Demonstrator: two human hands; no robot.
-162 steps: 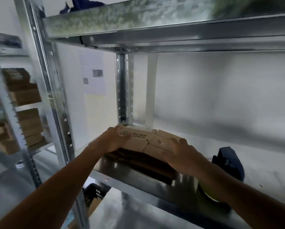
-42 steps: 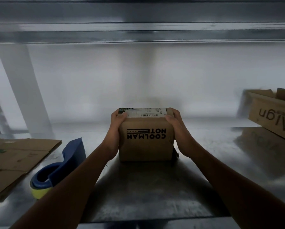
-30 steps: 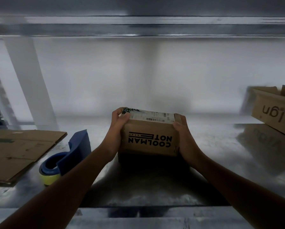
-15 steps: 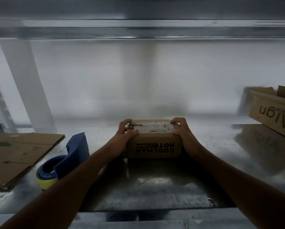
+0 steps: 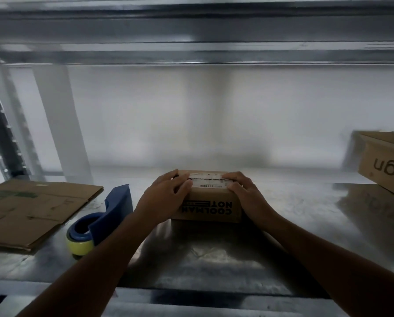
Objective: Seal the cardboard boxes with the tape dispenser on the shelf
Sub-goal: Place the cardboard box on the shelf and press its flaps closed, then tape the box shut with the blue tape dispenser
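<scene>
Both hands press down on the small cardboard box [image 5: 211, 203], one at each end. The left hand [image 5: 166, 200] lies across the left top edge with its fingers curled over the flap, and the right hand [image 5: 245, 195] mirrors it on the right, thumb and fingers laid flat on the lid. Neither hand pinches anything; they are spread and bearing down, most likely to keep the top flaps closed and level so that the seam stays together for taping. A white barcode label [image 5: 208, 183] shows between the fingertips, torn or split along what looks like the seam line, and no fresh tape is visible there.

This box stands at the middle of the metal shelf [image 5: 214, 259], its printed side facing the person with the lettering upside down. Just beside it on the left, apart from it, rests the blue tape dispenser [image 5: 104, 217] with its yellowish roll at the near end, within easy reach of the left hand. Farther left lies a stack of flattened cardboard [image 5: 31, 209]. At the far right edge stands another cardboard box [image 5: 385, 165], tilted, with its flaps apparently open; it probably still awaits sealing. To take up the dispenser, one hand would have to leave the lid.
</scene>
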